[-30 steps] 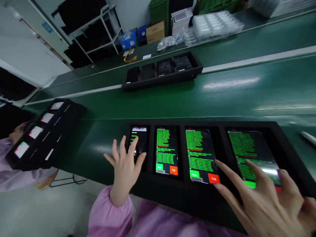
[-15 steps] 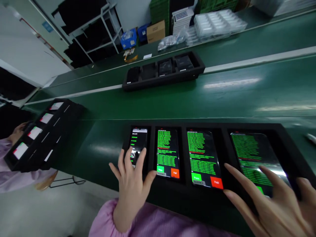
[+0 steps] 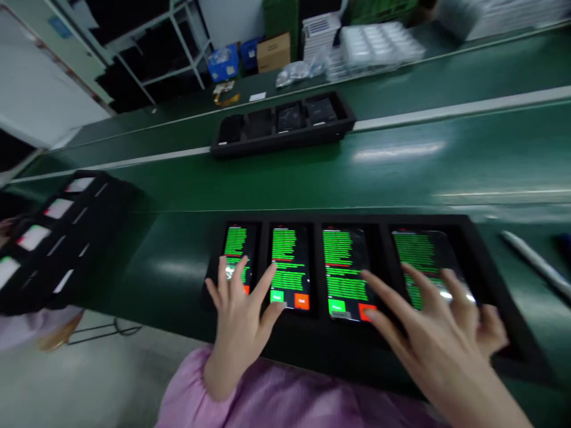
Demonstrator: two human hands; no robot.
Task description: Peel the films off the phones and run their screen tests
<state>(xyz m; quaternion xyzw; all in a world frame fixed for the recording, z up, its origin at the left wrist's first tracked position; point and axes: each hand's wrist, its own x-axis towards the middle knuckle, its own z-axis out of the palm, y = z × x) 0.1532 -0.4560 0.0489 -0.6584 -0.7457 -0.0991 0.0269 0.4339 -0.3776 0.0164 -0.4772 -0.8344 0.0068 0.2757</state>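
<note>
Several phones lie face up in a black tray, their lit screens full of green text lines. My left hand spreads its fingers over the leftmost phone, hiding its lower part. Its thumb reaches to the lower edge of the second phone, where a green and a red button show. My right hand hovers with fingers apart over the rightmost phone. Its thumb and forefinger are at the third phone, the thumb by the red button. Whether any fingertip touches glass I cannot tell.
Farther back stands another black tray with dark devices in it. Stacked black trays with lit phones are at the left, near another person's sleeve. A white pen-like stick lies right. Clear plastic trays sit behind.
The leftmost phone's screen has switched to green text lines with a red button. My right hand has moved left, bringing its thumb and forefinger onto the third phone. The whole view has shifted a little.
</note>
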